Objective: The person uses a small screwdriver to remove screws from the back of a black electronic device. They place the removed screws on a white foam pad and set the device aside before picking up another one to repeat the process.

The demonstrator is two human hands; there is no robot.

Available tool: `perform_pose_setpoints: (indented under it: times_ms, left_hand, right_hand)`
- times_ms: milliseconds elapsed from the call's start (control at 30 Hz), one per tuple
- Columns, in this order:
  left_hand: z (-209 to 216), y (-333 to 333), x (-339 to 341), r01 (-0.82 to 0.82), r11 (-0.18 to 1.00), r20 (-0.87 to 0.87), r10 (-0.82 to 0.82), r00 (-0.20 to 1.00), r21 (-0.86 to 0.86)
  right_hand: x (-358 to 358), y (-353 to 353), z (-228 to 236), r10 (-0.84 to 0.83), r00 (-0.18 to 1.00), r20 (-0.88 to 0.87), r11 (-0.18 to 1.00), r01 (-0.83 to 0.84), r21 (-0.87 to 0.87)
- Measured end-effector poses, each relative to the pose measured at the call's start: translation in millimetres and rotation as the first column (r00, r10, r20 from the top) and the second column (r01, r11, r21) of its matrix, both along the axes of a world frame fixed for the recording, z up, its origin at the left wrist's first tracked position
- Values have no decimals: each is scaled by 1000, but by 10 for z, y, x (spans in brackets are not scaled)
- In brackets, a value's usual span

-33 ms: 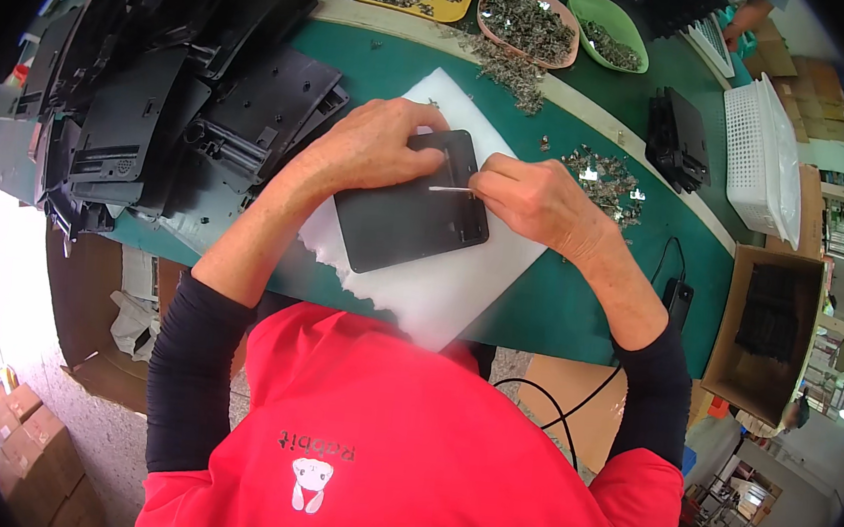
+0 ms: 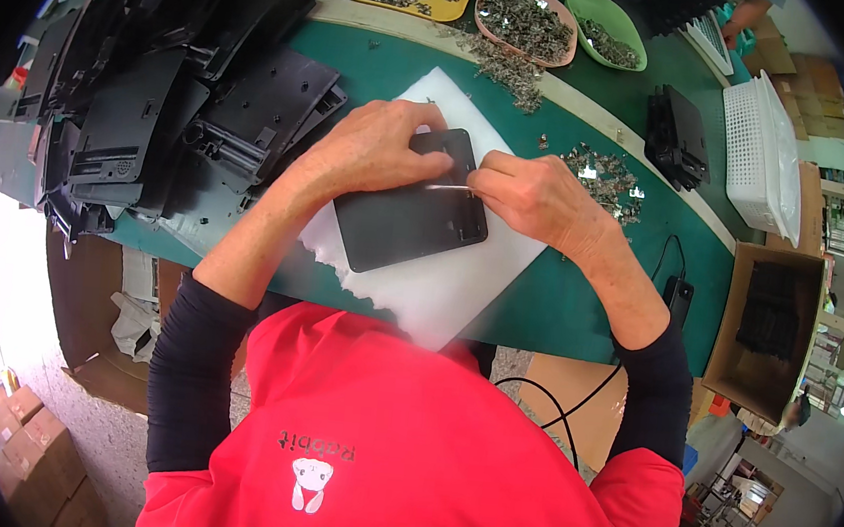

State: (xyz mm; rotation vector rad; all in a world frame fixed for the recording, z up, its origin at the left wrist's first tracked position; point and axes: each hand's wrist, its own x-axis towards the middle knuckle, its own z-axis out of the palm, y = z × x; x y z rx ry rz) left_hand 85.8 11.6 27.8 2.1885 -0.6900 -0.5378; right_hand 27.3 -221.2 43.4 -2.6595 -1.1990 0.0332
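Slightly shifted since the earlier frame are our left hand (image 2: 377,146) and right hand (image 2: 533,196). Our right fingers pinch a thin rod (image 2: 446,186) over the black panel (image 2: 395,231), which lies on white foam (image 2: 480,284) on the worktop (image 2: 550,320). Our left thumb rests on the panel; whether those fingers grip it, we cannot tell.

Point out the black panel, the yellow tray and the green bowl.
Black panel (image 2: 401,224): head view, middle of its face.
Yellow tray (image 2: 449,11): head view, bare inner corner.
Green bowl (image 2: 611,11): head view, bare inner wall.
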Motion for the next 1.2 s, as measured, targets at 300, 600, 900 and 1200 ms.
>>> perform_pose_setpoints:
  times_ms: [300, 600, 900, 1200]
  left_hand:
    - [48, -62, -50, -37, 994, 82, 28, 996, 102]
    - [47, -12, -9, -5, 998, 14, 4, 1000, 60]
    - [158, -61, 29, 29, 987, -75, -17, 997, 159]
    - [128, -56, 53, 27, 992, -87, -16, 996, 126]
  right_hand:
    - [-68, 30, -105, -104, 988, -116, 945, 134, 299]
    - [104, 146, 112, 5, 988, -153, 998, 5, 62]
    - [107, 73, 107, 1, 986, -166, 997, 12, 76]
    - [102, 87, 93, 37, 995, -94, 999, -35, 21]
